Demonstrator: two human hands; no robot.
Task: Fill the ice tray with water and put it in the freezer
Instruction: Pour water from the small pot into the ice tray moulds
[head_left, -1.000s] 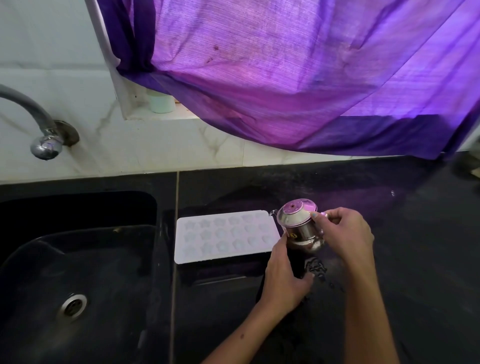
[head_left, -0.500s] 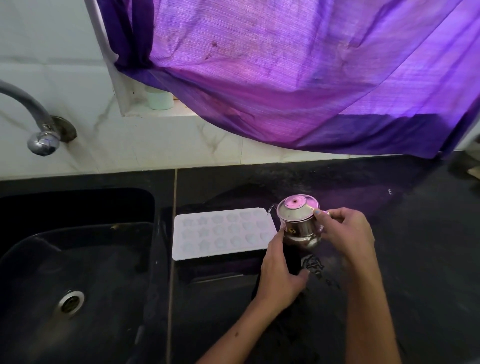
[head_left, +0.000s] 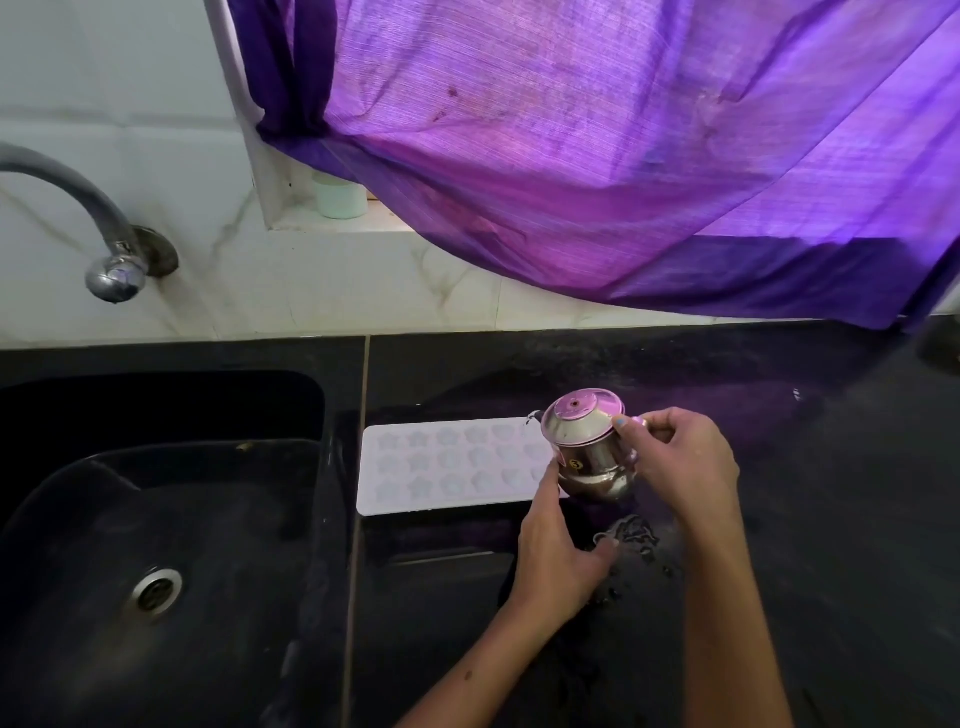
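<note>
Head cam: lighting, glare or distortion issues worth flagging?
Head view: light through the purple curtain casts a magenta tint on the small steel lidded pot held by the right hand and steadied by the left hand; the white star-mould ice tray looks washed out; the black sink is underexposed; wide-angle bending shows at the edges.

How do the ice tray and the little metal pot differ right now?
The ice tray is flat, white and lies on the black counter; the metal pot is rounded, shiny and lidded. The right hand holds the pot by its handle, and the left hand touches its side. Both sit right of the sink.
</note>
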